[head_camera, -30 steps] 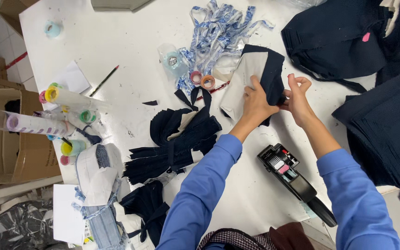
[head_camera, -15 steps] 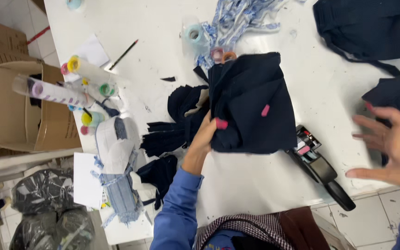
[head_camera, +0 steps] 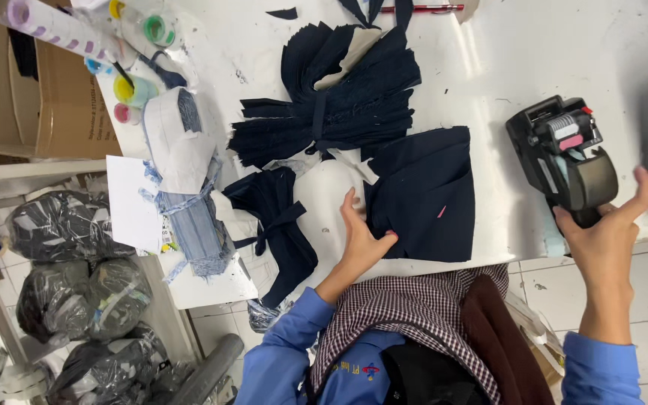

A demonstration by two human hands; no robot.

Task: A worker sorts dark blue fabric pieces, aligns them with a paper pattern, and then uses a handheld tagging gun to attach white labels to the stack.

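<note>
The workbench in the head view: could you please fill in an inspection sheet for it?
Surface: white table, marked with scuffs.
Job's things: dark navy fabric piece flat at the near edge; black label gun at the right.
Clutter: bundles of dark cut pieces, rolls of coloured stickers, a denim-strip bundle.
Hands: left hand rests on the fabric's edge; right hand grips the gun.
Cables: nothing seen.
Surroundings: cardboard box, filled plastic bags on a tiled floor.

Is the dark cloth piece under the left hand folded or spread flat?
Spread flat: the dark cloth piece lies as one smooth sheet on the table, with the left hand at its edge.
</note>
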